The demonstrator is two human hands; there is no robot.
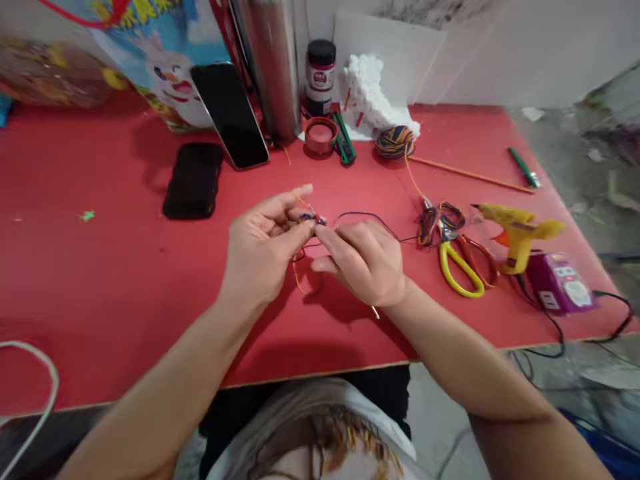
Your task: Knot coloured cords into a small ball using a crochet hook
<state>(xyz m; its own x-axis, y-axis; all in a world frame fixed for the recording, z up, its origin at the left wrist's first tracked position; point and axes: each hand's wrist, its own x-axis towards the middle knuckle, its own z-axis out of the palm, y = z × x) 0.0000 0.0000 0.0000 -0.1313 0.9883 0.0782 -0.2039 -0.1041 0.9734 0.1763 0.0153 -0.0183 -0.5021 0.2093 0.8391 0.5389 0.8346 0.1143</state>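
Note:
Above the red table, my left hand [263, 247] pinches a small crochet piece [306, 217] of dark, multicoloured yarn between thumb and fingers. An orange strand runs over the left fingers and another hangs below. My right hand [369, 261] is closed around a thin crochet hook [375, 312]; its rear end sticks out under the palm, and its tip meets the piece at the left fingertips. Dark yarn stretches from the work to a loose yarn bundle [434, 225] on the right, which lies over the scissors [463, 270]. Fingers hide most of the piece.
Behind the hands stand a phone [231, 117], a black case [193, 181], a steel flask [275, 67], a jar [321, 77], tape [321, 135], a cutter [344, 140] and a yarn ball [395, 143]. Rightward are a glue gun [520, 233] and a corded purple box [563, 283].

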